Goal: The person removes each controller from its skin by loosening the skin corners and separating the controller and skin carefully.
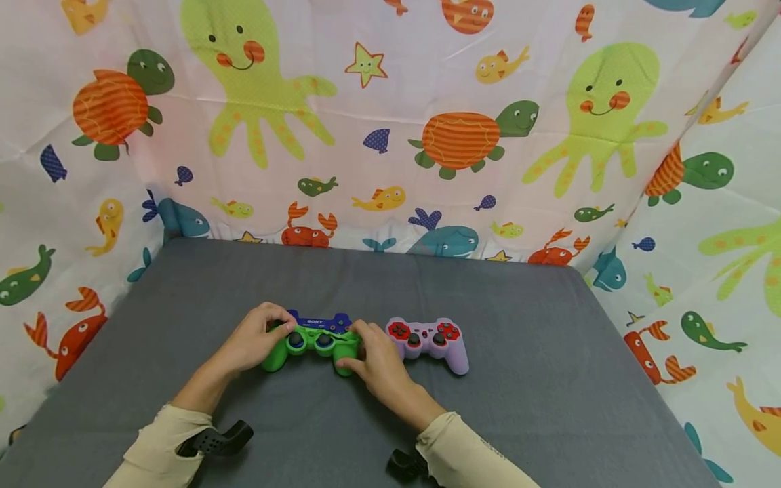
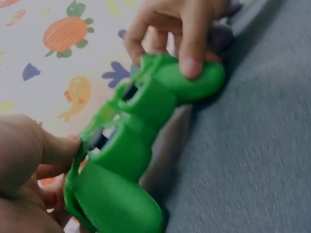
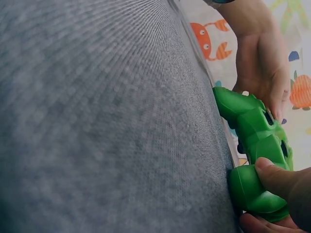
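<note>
A green silicone controller cover lies over a blue game controller, whose SONY-marked back edge shows behind it in the head view. Dark thumbsticks poke up through the cover. On its left end, my left hand pinches the upper edge between thumb and fingers. The right grip is held by my right hand, its thumb pressing the near side, as the right wrist view also shows. In the left wrist view the cover's upper edge stands loose near the left thumb.
A lilac controller with red button areas lies just right of my right hand. Grey cloth covers the table. A curtain printed with sea animals hangs behind and at both sides. Black wrist mounts sit on both sleeves.
</note>
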{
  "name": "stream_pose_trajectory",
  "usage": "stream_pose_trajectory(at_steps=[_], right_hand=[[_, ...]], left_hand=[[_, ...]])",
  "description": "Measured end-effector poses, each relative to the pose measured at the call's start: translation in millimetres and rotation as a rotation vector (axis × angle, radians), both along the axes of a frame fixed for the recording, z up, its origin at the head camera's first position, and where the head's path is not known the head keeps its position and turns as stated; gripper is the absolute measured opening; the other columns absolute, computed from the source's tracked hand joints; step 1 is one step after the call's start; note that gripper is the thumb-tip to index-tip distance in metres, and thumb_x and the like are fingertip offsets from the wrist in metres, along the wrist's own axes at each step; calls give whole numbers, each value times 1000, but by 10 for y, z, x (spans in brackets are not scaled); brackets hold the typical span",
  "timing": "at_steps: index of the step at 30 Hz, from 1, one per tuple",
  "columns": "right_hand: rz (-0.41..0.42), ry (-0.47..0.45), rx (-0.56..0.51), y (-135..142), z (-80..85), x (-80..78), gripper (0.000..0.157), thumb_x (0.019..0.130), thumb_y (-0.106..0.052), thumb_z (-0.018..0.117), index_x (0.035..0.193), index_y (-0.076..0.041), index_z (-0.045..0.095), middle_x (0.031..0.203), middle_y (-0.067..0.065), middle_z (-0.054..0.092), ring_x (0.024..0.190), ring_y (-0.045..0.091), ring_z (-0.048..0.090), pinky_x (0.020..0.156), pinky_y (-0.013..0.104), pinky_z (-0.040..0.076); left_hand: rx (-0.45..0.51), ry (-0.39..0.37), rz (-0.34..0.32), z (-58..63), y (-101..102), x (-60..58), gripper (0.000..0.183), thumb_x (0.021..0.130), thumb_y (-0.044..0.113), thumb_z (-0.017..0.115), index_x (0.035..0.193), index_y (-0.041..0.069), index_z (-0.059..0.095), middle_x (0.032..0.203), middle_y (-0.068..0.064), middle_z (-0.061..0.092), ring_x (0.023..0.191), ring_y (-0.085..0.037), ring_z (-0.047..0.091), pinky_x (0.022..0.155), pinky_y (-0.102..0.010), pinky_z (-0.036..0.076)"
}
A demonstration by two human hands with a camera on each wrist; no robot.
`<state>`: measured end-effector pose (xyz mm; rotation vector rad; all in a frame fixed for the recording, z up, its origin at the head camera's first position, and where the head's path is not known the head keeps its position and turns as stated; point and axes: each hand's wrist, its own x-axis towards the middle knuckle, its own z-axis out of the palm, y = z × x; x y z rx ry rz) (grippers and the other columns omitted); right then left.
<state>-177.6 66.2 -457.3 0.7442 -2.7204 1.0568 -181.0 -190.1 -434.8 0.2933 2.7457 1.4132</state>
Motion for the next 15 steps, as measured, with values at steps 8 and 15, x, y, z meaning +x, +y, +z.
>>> stream_pose_trajectory(at_steps=[8, 15], right_hand=[[-21, -34, -5, -16, -3, 9, 43, 80, -26, 86, 113, -13, 61, 83, 2, 56, 72, 8, 47, 63, 20, 40], [-61, -72, -12, -57, 23, 3, 37, 83, -29, 84, 107, -15, 58, 86, 1, 58, 76, 12, 51, 63, 21, 40]], left_hand=[[84, -70, -105, 64, -92, -7, 22, 105, 18, 56, 104, 3, 71, 126, -20, 56, 117, -33, 52, 91, -42, 44], [99, -30, -191, 95, -157, -4, 18, 103, 15, 59, 100, 6, 73, 113, -13, 60, 107, -25, 50, 91, -41, 42]])
